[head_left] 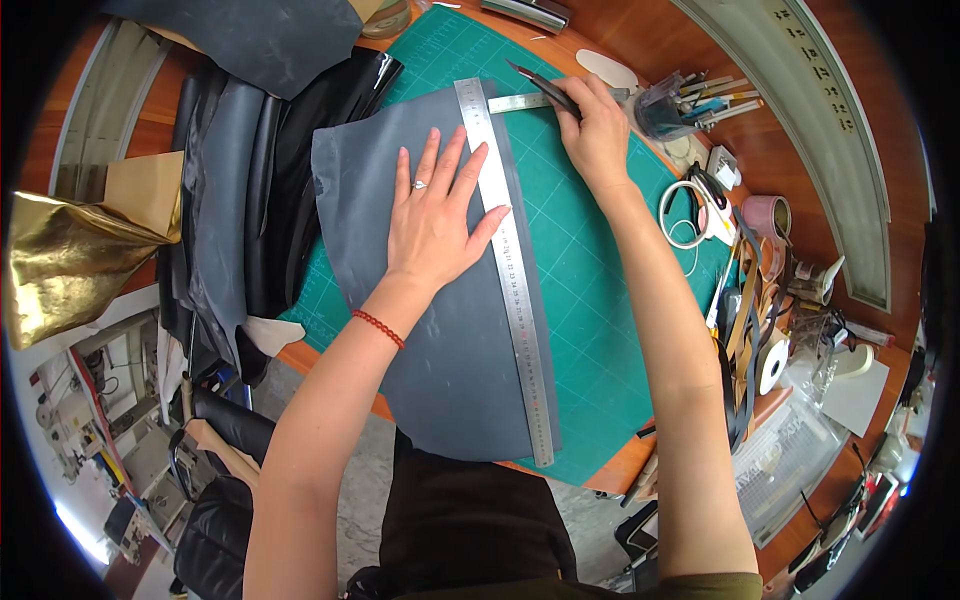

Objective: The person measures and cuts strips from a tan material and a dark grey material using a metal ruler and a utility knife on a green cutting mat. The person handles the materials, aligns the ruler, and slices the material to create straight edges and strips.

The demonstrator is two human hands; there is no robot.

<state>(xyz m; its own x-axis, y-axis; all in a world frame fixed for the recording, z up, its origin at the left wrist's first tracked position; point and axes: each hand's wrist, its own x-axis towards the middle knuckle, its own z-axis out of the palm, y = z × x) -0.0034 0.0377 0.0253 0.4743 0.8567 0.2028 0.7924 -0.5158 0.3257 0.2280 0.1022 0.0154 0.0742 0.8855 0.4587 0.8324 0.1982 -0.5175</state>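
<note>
A sheet of dark grey leather (440, 350) lies on the green cutting mat (590, 340). Along its right side runs a long steel ruler (515, 290), with a narrow strip of leather showing beyond it. My left hand (432, 215) is spread flat, palm on the leather, index fingertip and thumb on the ruler. Up at the far right, my right hand (597, 130) is closed round a slim black tool with a pointed tip (540, 80), its exact kind unclear. A short steel ruler (515, 103) extends from beneath those fingers to the long ruler's edge; whether they grip it is hidden.
Rolls of black and grey leather (230, 180) hang at the left beside a gold sheet (80, 265). On the right stand a pen holder (665, 105), a white ring (683, 215), leather strips (745, 340) and a spool (773, 362). A curved wooden wall borders the far right.
</note>
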